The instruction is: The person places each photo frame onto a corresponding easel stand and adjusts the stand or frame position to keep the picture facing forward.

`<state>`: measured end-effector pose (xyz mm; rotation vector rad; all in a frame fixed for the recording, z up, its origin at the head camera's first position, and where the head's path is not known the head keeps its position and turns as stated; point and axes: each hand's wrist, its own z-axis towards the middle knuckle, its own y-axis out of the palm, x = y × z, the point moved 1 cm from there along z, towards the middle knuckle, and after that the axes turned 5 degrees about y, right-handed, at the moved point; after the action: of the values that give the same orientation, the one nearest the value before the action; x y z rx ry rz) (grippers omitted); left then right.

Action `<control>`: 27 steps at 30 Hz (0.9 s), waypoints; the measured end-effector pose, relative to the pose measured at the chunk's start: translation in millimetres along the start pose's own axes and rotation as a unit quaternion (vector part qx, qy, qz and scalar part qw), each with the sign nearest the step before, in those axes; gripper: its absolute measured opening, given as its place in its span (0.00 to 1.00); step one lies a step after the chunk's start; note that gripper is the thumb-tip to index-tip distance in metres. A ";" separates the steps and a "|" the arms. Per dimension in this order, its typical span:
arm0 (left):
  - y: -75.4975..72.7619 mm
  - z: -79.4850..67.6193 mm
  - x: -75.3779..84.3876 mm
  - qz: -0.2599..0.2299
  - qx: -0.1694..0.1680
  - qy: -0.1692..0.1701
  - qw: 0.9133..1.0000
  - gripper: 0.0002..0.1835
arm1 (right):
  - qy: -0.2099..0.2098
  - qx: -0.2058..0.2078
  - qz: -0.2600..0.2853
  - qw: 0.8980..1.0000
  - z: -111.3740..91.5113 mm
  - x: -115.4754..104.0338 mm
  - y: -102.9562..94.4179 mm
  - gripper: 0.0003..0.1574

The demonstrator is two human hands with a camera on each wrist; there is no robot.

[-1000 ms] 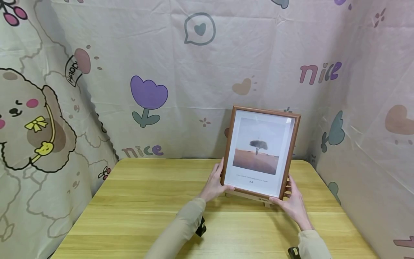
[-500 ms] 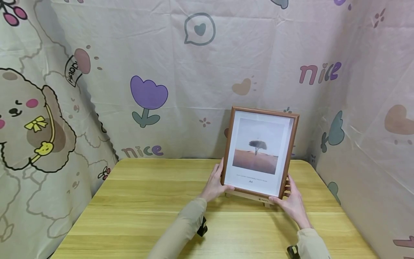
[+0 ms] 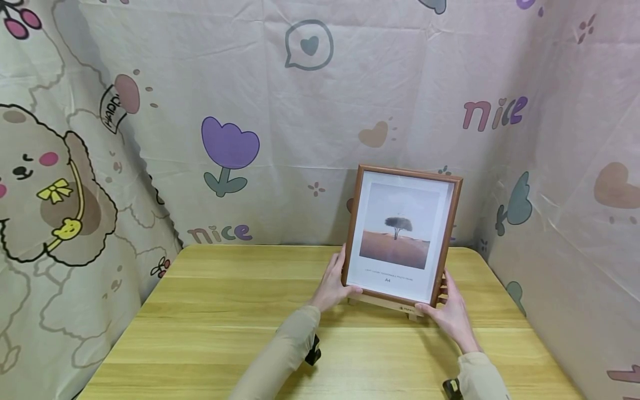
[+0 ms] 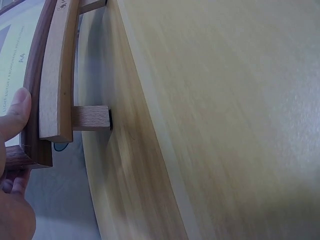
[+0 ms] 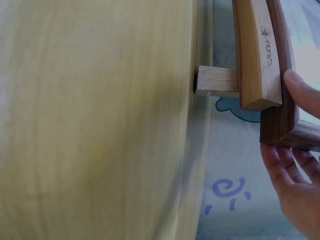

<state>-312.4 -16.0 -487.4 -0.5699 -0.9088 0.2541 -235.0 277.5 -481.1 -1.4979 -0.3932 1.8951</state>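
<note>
Brown wood around a picture frame (image 3: 355,222), upright but a little askew on the far right part of the surface (image 3: 220,300), with a lone dark tree over reddish ground behind its clear front. Held at the lower left corner in the left grip (image 3: 330,283), thumb over the front edge and fingers round the side; likewise held at the lower right corner in the right grip (image 3: 452,314), thumb in front and fingertips round behind. Just along the lower edge, a pale wooden stand (image 5: 262,60) with a dark mark on its ledge and short feet, dark at the tips. Nearer, light sleeves (image 3: 280,350) and a black device (image 3: 313,353) at each wrist. Beyond, on the far, left and right sides, a pale cloth (image 3: 280,111) with a purple tulip (image 3: 230,144) on the far side and a cartoon animal (image 3: 30,194) at left.
</note>
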 end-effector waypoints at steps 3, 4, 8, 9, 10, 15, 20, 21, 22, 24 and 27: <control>0.5 0.0 -0.1 0.001 -0.001 -0.005 1.000 0.66 | 0.001 -0.003 -0.002 1.000 -0.1 0.5 0.4 0.72; 0.6 -0.1 0.0 0.002 -0.001 -0.004 1.000 0.66 | 0.000 -0.004 -0.002 1.000 0.2 1.1 0.8 0.72; 0.3 -0.6 1.0 0.010 -0.002 -0.003 1.000 0.67 | -0.008 0.000 -0.004 1.000 1.6 3.5 2.4 0.71; 0.1 -0.8 1.3 0.011 -0.003 -0.003 1.000 0.67 | -0.011 0.001 -0.005 1.000 1.8 3.7 2.6 0.71; -0.2 -0.9 1.4 0.012 -0.004 -0.003 1.000 0.67 | -0.013 0.002 -0.006 1.000 1.9 4.1 2.8 0.71; -2.6 -1.7 1.2 0.005 -0.019 -0.016 1.000 0.66 | -0.021 -0.003 -0.006 1.000 1.2 3.8 3.1 0.71; -8.0 -7.8 -0.1 -0.028 -0.052 -0.063 0.996 0.66 | -0.020 -0.018 0.005 1.000 -1.5 5.5 1.8 0.73; -9.2 -9.5 -0.6 -0.034 -0.059 -0.074 0.995 0.65 | -0.019 -0.022 0.006 1.000 -2.0 6.5 1.3 0.73; -10.4 -11.3 -1.1 -0.039 -0.065 -0.086 0.993 0.64 | -0.019 -0.025 0.007 0.999 -2.5 7.6 0.8 0.73; -12.7 -14.3 -2.0 -0.045 -0.076 -0.103 0.991 0.63 | -0.018 -0.035 0.011 0.999 -3.1 10.0 -0.3 0.74; -14.4 -17.0 -4.2 -0.045 -0.090 -0.113 0.988 0.60 | -0.012 -0.061 0.014 0.998 -3.5 12.9 -1.7 0.76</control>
<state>-301.7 -35.8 -490.3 -0.6742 -1.1827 0.1582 -232.5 286.8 -490.6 -1.5684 -0.5104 1.9430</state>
